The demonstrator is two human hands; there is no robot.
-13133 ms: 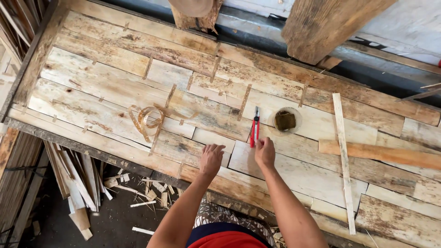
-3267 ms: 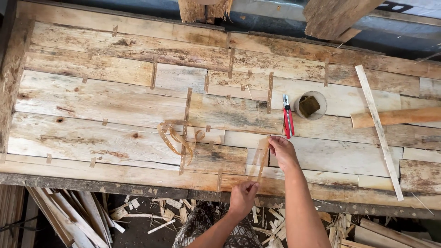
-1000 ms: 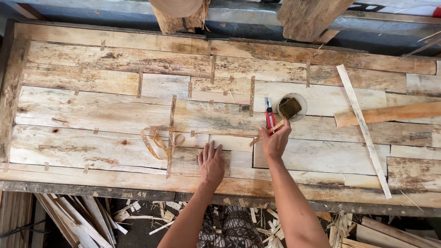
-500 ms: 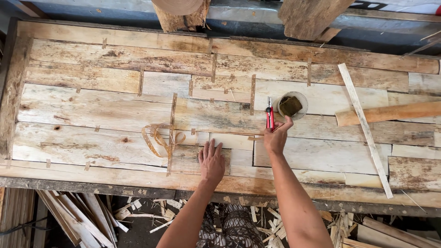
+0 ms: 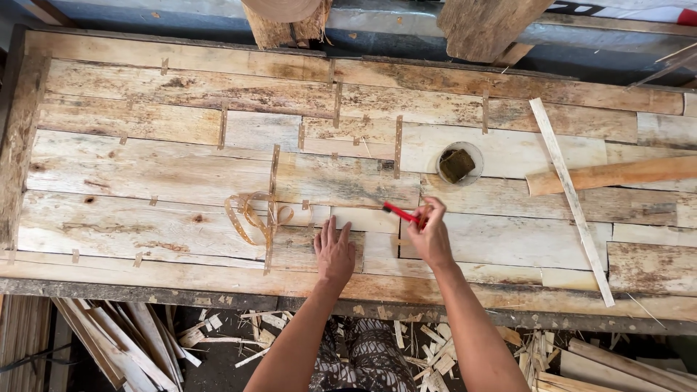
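My left hand (image 5: 334,250) lies flat, fingers spread, on the patchwork wooden panel (image 5: 145,167) near its front edge. Just to its right, my right hand (image 5: 430,234) grips a red-handled tool (image 5: 400,213), whose handle sticks out to the upper left over the boards. A small round glass bowl (image 5: 459,163) with a dark lump inside stands on the panel a little beyond my right hand. A tangle of thin curled wood strips (image 5: 250,214) lies to the left of my left hand.
A long thin pale slat (image 5: 570,196) lies diagonally at the right, crossing a thicker wooden stick (image 5: 617,174). Two log stumps (image 5: 287,18) (image 5: 486,25) stand behind the panel. Wood offcuts and shavings (image 5: 145,341) litter the floor below the front edge.
My right hand has picked the red-handled tool up off the boards next to the bowl and drawn it toward me. My left hand stays flat on the panel.
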